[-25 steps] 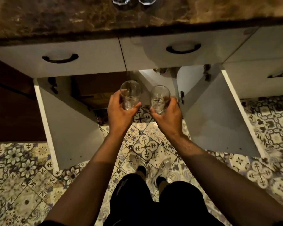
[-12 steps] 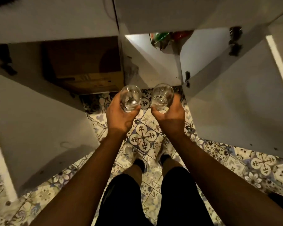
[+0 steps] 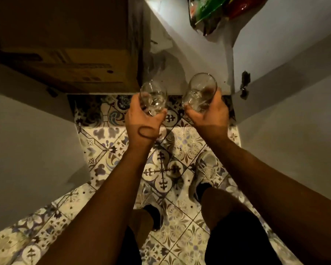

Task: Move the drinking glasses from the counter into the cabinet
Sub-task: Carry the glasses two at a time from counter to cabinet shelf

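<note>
My left hand (image 3: pixel 141 119) grips a clear drinking glass (image 3: pixel 153 95) around its lower part. My right hand (image 3: pixel 210 115) grips a second clear drinking glass (image 3: pixel 203 88), tilted a little to the right. Both glasses hover at the front edge of the low white cabinet's floor (image 3: pixel 172 54), just above the patterned tiles. The cabinet's two doors, the left door (image 3: pixel 27 142) and the right door (image 3: pixel 290 111), stand wide open on either side of my arms.
A brown cardboard box (image 3: pixel 65 54) fills the cabinet's left compartment. A green and red plastic bag (image 3: pixel 214 12) lies deep in the right compartment. A vertical divider (image 3: pixel 139 41) separates the two. My feet stand on the tiled floor (image 3: pixel 180 146).
My view has dropped lower and closer to the cabinet; the counter and drawers have left the frame. Both hands carried the glasses forward to the cabinet's front edge and spread slightly apart.
</note>
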`<state>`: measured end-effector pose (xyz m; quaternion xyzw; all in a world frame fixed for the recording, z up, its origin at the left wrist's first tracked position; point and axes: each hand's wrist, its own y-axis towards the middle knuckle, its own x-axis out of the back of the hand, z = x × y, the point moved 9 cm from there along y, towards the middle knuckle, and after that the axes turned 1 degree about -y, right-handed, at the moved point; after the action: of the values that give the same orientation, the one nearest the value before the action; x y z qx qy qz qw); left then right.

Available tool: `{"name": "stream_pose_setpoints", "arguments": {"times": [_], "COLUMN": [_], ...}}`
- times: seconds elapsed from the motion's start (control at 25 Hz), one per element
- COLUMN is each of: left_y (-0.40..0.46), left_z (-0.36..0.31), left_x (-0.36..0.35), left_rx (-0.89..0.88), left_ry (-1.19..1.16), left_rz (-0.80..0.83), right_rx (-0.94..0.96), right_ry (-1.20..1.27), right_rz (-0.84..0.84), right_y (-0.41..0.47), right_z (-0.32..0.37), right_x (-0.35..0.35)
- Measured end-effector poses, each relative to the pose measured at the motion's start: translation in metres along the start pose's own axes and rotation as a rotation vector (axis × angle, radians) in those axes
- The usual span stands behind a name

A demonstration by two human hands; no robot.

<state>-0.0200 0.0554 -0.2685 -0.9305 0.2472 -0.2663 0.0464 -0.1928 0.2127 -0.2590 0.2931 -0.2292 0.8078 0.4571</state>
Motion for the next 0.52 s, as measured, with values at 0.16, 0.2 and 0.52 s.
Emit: {"name": "stream_pose_setpoints", "arguments": {"times": [0.16, 0.2, 0.52], "left_y": [0.049, 0.062, 0.136], "left_z": [0.05, 0.063, 0.106], "left_x": [-0.057, -0.073, -0.176], "left_rx": [0.007, 0.006, -0.303], "left_ry": [-0.038, -0.058, -0.094], "left_rz": [-0.151, -0.174, -0.26], "right_rx": [0.108, 0.132, 0.364], "right_ry": [-0.049, -0.027, 0.113], "right_rz": [-0.018, -0.029, -0.087], "right_y": [0.063, 0.079, 0.167], "right_z": [-0.06, -0.075, -0.158], "right_x": [-0.038, -0.047, -0.133]}}
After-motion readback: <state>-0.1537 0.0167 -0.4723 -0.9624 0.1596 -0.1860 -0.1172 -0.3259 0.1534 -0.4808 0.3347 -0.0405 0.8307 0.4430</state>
